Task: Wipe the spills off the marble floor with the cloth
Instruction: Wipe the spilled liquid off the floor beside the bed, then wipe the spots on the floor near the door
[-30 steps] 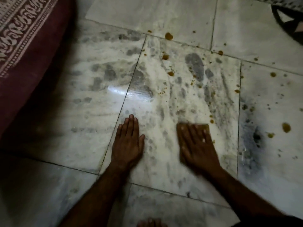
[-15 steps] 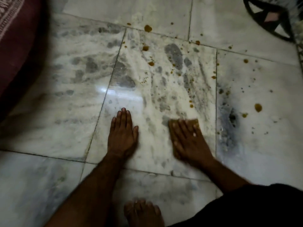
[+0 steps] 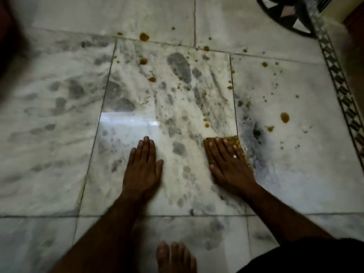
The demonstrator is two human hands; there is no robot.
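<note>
Left hand (image 3: 142, 170) rests flat on the marble floor (image 3: 59, 134), fingers straight. Right hand (image 3: 228, 166) presses the cloth (image 3: 237, 140) flat near a tile seam. Loads of brown spills (image 3: 284, 117) left ahead and rightward, so barely started.

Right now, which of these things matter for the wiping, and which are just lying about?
For the job: cloth; right hand pressing it flat; brown spills; marble floor; left hand flat on the floor.

Just there: dark round object; patterned border; bare foot.
</note>
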